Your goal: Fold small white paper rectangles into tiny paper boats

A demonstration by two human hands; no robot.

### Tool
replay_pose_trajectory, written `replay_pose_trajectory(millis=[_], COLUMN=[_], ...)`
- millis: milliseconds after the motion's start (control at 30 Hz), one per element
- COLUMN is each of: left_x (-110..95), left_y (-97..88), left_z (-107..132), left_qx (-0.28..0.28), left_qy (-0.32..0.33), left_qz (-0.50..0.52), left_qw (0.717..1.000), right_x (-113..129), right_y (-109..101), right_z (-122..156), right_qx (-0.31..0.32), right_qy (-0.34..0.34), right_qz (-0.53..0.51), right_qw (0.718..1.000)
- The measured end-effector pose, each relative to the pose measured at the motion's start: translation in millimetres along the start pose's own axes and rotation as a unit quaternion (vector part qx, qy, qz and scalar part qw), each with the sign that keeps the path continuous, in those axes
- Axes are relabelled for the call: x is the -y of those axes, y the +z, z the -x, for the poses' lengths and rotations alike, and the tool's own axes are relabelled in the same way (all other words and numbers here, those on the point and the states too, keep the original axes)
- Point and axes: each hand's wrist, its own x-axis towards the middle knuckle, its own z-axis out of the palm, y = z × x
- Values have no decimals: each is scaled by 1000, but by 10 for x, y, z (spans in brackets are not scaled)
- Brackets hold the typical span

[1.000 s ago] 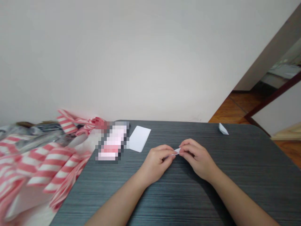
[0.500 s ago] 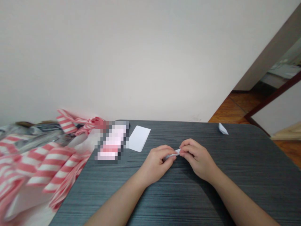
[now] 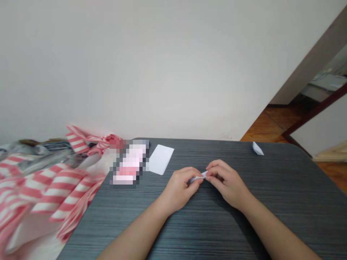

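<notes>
White folded paper strip [image 3: 197,177] is small and narrow, and it sits between the two hands, a little above the table. The left hand [image 3: 179,189] pinches one end of it with the fingers curled closed, and the right hand [image 3: 226,183] pinches the other end in the same narrow way, so both hands are holding the paper and they are almost touching. Under the hands lies a dark grey table with fine grain lines [image 3: 273,213]. Forward and to the left of the left hand lies a flat white rectangular paper sheet [image 3: 161,159]. Just left of this sheet is a pink and white object [image 3: 128,162], covered by coarse squares, so I cannot tell what it is. Farther left of the left hand, beside the table, is a heap of pink and white striped material [image 3: 54,187]. Forward of the right hand, near the far table edge, stands a small folded white paper piece [image 3: 257,148].
</notes>
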Motion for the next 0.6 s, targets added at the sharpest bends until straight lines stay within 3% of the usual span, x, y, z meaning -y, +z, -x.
replay_pose_trajectory(millis=[167, 367, 600], left_x=[8, 36, -54], left_y=[-10, 23, 12], left_z=[11, 34, 4], left_qx=[5, 8, 54], left_qy=[-9, -69, -87], left_qz=[-1, 21, -5], left_qw=[1000, 997, 995], right_x=[24, 23, 20], right_y=[4, -20, -36], right_z=[-19, -16, -3], right_qx=[-2, 9, 27], right_qy=[-17, -22, -23], right_qz=[-4, -2, 5], right_qw=[1000, 1000, 999])
